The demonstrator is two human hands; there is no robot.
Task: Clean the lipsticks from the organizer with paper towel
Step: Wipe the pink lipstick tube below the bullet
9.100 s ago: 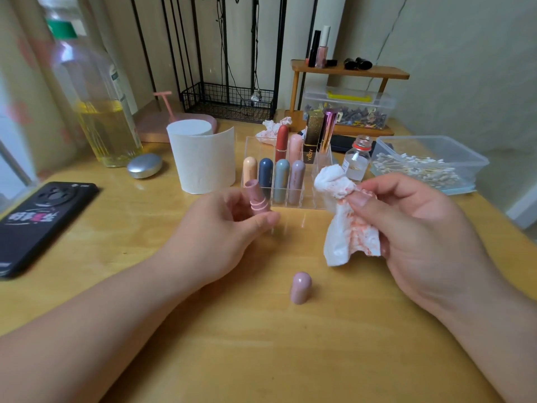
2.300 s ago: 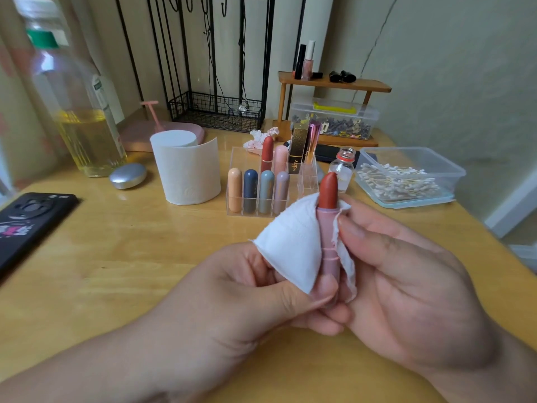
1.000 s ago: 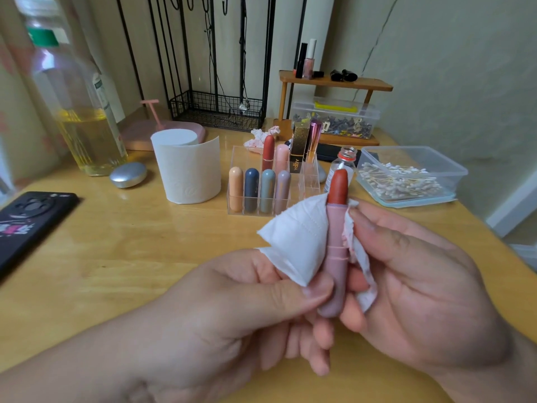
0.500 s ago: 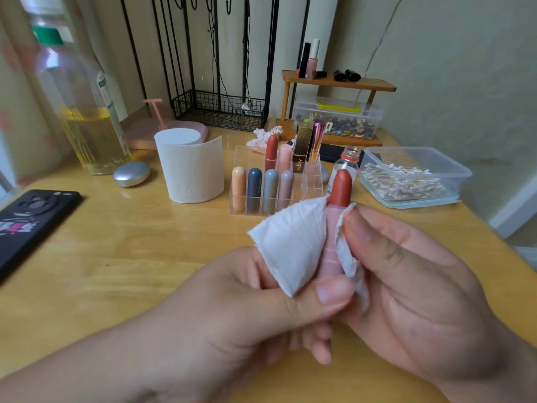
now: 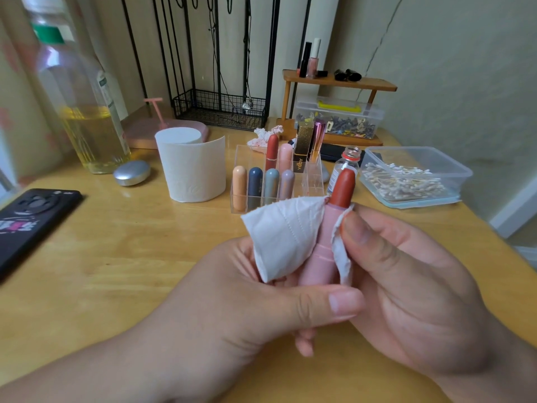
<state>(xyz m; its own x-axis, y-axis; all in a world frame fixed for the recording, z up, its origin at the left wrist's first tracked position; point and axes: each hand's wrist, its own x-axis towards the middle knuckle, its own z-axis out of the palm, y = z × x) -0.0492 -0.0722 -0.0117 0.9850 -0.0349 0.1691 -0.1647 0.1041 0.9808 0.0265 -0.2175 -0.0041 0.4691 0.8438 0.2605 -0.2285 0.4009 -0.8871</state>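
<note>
Left hand: closed around the lower barrel of one lipstick, thumb laid across its base, holding it upright with the cap off. Right hand: thumb pinches a white paper towel against the right side of the pink barrel. The other fingers sit behind it, out of my sight. The towel wraps round the back of the barrel, and a wide flap stands out on the left. The red-brown bullet is wound out and rises clear above the towel's edge.

I hold this work piece above the desk, just in front of the organizer. The organizer is clear plastic with several compartments. Its front row holds four capped lipsticks: peach, navy, grey-blue and mauve. Its back row holds a red tube, a pale pink tube, a black-and-gold tube and a metallic pink tube.

Left of the organizer:
- a paper roll, standing on end
- farther left, a silver oval case and a bottle of yellow liquid
- at the far left edge, a black phone

Right of the organizer:
- a small open glass bottle
- a clear tub of cotton swabs

Behind the organizer:
- a crumpled, red-stained tissue
- a wooden shelf
</note>
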